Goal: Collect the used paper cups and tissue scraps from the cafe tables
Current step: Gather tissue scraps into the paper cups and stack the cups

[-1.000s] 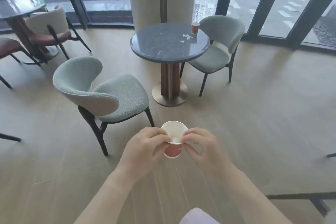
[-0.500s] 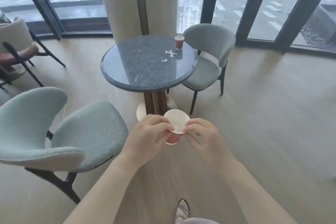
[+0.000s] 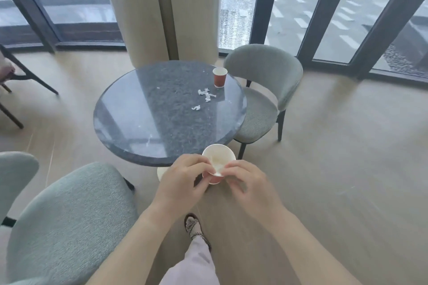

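Window-side, the round grey counter [image 3: 143,122] just ahead of the hands bears a standing cup [image 3: 219,77] and tissue scraps [image 3: 206,95] well beyond them, while the left hand [image 3: 183,183] and right hand [image 3: 249,188] both pinch the held cup [image 3: 219,157] between them by its rim.

The held cup [image 3: 218,157] is white inside and rust-red outside. The far cup [image 3: 219,79] has the same rust-red wall and a white rim. The tissue scraps [image 3: 205,96] are white. The table [image 3: 150,127] is dark grey speckled stone. The chairs [image 3: 261,99] are pale grey-green with black legs. The floor [image 3: 335,169] is beige wood plank. The sandal [image 3: 193,227] is woven black and white.
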`<act>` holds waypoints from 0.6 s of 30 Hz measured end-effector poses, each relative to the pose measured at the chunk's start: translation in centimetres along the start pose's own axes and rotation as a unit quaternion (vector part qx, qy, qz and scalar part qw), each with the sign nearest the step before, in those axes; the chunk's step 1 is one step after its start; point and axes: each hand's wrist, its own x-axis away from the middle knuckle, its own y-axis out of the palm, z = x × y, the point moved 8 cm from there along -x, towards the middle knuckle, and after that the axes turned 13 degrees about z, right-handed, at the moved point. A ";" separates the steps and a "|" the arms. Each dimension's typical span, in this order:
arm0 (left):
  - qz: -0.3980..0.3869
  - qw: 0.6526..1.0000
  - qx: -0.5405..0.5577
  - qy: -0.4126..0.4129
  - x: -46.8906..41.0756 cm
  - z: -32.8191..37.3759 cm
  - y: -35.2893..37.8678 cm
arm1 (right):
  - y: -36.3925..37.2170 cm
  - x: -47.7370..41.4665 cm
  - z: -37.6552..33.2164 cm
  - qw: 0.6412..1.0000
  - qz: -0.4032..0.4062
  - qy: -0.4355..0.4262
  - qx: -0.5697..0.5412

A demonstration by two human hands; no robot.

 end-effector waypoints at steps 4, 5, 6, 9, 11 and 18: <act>0.011 1.000 -0.009 -0.024 -6.6 -6.0 2.9 | 3.6 -8.2 3.8 1.000 0.002 -0.010 0.022; 0.013 0.999 -0.016 -0.032 -8.3 -7.7 3.6 | 4.5 -10.2 4.7 1.000 -0.001 -0.010 0.024; 0.011 0.999 -0.021 -0.041 -10.0 -9.4 4.2 | 5.4 -12.0 5.8 1.000 -0.009 -0.007 0.026; 0.008 0.996 -0.038 -0.085 -14.1 -14.4 5.7 | 8.3 -16.5 9.1 0.998 -0.049 0.009 0.034; 0.007 0.993 -0.041 -0.114 -16.4 -17.6 6.7 | 10.2 -19.6 11.4 0.997 -0.066 0.019 0.038; -0.023 0.980 -0.072 -0.184 -19.7 -24.5 10.4 | 17.4 -25.0 17.5 0.980 -0.191 0.037 0.042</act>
